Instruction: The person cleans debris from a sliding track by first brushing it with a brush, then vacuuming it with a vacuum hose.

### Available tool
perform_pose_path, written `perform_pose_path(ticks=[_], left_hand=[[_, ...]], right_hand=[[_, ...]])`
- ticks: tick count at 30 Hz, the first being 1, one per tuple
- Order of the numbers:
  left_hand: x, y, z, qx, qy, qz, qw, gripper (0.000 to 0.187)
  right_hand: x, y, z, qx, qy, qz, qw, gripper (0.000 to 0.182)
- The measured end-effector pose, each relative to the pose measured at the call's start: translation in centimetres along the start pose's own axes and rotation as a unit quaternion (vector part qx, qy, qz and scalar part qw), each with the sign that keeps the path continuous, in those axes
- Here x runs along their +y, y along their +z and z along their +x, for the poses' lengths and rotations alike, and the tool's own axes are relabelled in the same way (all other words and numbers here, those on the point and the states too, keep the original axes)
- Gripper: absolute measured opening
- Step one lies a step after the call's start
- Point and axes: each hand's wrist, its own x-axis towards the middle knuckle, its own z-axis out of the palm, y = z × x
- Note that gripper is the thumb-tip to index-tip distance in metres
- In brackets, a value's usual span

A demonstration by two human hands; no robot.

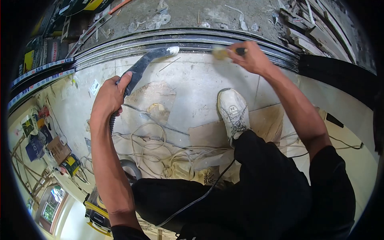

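My left hand (pixel 109 95) is wrapped round the black wand of a vacuum hose (pixel 139 71). Its pale, dusty tip lies by the near edge of a metal sliding-door track (pixel 192 39). To the right, my right hand (pixel 252 58) grips a brush (pixel 220 53) by its dark handle. The yellowish bristles are smeared by motion and overlap the near rails of the track. Ribbed hose runs down from below my left hand, behind the forearm. Between the hands, a thin stick (pixel 169 64) rests on the dusty pale floor (pixel 196 82).
My shoe (pixel 233 114) stands on the floor beside a piece of cardboard (pixel 204 134). Loose cables (pixel 164 138) coil across the floor near my legs. Wood scraps (pixel 314 30) lie beyond the track at right, with rubble around. Boxes (pixel 58 149) stand at left.
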Motion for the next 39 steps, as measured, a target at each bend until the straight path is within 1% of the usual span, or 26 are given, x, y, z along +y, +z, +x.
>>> perform_pose_path(ticks=[1, 2, 3, 5, 6, 8, 9, 11, 12, 14, 16, 18, 19, 22, 24, 26, 28, 30, 31, 33, 34, 35, 36, 37, 38, 39], left_hand=[[0.0, 0.2, 0.0, 0.005, 0.000, -0.001, 1.000, 0.073], [-0.1, 0.3, 0.1, 0.002, 0.004, 0.000, 1.000, 0.073], [-0.3, 0.3, 0.2, -0.002, 0.003, -0.011, 1.000, 0.072], [-0.3, 0.2, 0.4, -0.009, -0.002, -0.023, 1.000, 0.068], [-0.2, 0.1, 0.2, -0.009, -0.002, -0.021, 1.000, 0.068], [0.1, -0.1, 0.1, -0.002, 0.011, -0.008, 1.000, 0.067], [0.4, -0.3, 0.0, -0.004, 0.013, -0.009, 1.000, 0.067], [0.9, -0.3, -0.3, -0.021, 0.019, -0.007, 1.000, 0.070], [1.1, 0.2, -0.3, -0.021, 0.020, -0.010, 1.000, 0.070], [1.6, 1.0, -0.1, -0.001, 0.037, 0.012, 0.999, 0.076], [1.9, 0.7, 0.4, -0.013, 0.034, 0.015, 0.999, 0.078], [2.3, 0.6, 0.6, -0.028, 0.036, 0.022, 0.999, 0.081], [2.5, 0.6, 0.6, -0.018, 0.037, 0.030, 0.999, 0.079], [2.5, 0.3, 0.7, -0.016, 0.035, 0.039, 0.999, 0.076], [2.5, 0.2, 0.9, -0.025, 0.041, 0.037, 0.998, 0.074], [2.1, 0.4, 1.2, -0.031, 0.036, 0.029, 0.998, 0.071], [2.0, 0.4, 1.2, -0.040, 0.032, 0.019, 0.998, 0.071], [1.7, 0.7, 1.0, -0.052, 0.020, 0.011, 0.998, 0.072], [1.7, 0.8, 0.7, -0.047, 0.022, 0.007, 0.999, 0.073], [1.4, 0.8, 0.6, -0.037, 0.020, 0.000, 0.999, 0.074], [1.2, 0.9, 0.7, -0.031, 0.019, 0.000, 0.999, 0.075], [1.1, 1.0, 0.8, -0.026, 0.020, 0.000, 0.999, 0.077], [1.1, 1.0, 1.0, -0.026, 0.020, -0.004, 0.999, 0.077], [1.1, 0.9, 1.0, -0.031, 0.017, -0.002, 0.999, 0.078], [1.0, 0.9, 1.1, -0.035, 0.015, 0.002, 0.999, 0.079], [0.9, 1.0, 1.1, -0.037, 0.016, 0.001, 0.999, 0.079]], right_hand=[[-0.2, 1.6, 0.9, 0.011, -0.053, 0.047, 0.997, 0.031], [-0.9, 3.4, 2.2, 0.016, -0.102, -0.001, 0.995, 0.032], [-2.5, 4.6, 3.3, 0.040, -0.080, -0.035, 0.995, 0.034], [-3.6, 6.0, 5.7, 0.026, 0.002, 0.090, 0.996, 0.034], [-3.4, 5.5, 5.7, 0.026, 0.004, 0.091, 0.995, 0.034], [-3.4, 3.3, 5.4, -0.021, -0.062, 0.022, 0.998, 0.035], [-1.9, 2.1, 5.1, -0.016, -0.068, -0.006, 0.998, 0.036], [-0.3, -1.5, 3.0, -0.016, 0.022, -0.024, 0.999, 0.036], [-0.8, -3.4, 1.0, -0.024, 0.075, 0.021, 0.997, 0.035], [0.2, -6.0, -2.3, 0.009, 0.110, 0.035, 0.993, 0.031], [2.1, -7.4, -4.6, 0.020, 0.123, 0.031, 0.992, 0.029], [3.8, -7.2, -6.2, -0.035, 0.104, -0.082, 0.991, 0.027], [3.8, -6.8, -6.0, -0.033, 0.105, -0.083, 0.990, 0.027], [1.8, -3.5, -3.8, -0.034, -0.005, -0.165, 0.986, 0.025], [0.0, -2.6, -2.1, -0.042, 0.013, -0.117, 0.992, 0.025], [0.6, -0.3, 0.4, -0.021, -0.034, 0.039, 0.998, 0.027], [-0.5, 2.7, 2.9, -0.005, -0.063, 0.042, 0.997, 0.032], [-2.0, 2.6, 4.3, -0.013, -0.041, 0.115, 0.992, 0.035], [-1.2, 2.6, 5.3, -0.001, -0.056, 0.137, 0.989, 0.036], [-1.3, -0.8, 3.8, 0.065, -0.053, 0.138, 0.987, 0.033], [-0.8, -2.8, 2.6, 0.067, -0.030, 0.096, 0.993, 0.032], [-1.8, -5.2, 0.7, 0.036, 0.032, 0.075, 0.996, 0.033], [-1.0, -6.3, -0.4, 0.027, 0.062, 0.018, 0.998, 0.033], [0.3, -6.6, -1.7, 0.027, 0.050, -0.021, 0.998, 0.029], [1.6, -5.8, -2.3, 0.026, 0.051, -0.023, 0.998, 0.029], [2.9, -4.7, -2.9, 0.001, 0.072, 0.000, 0.997, 0.028]])
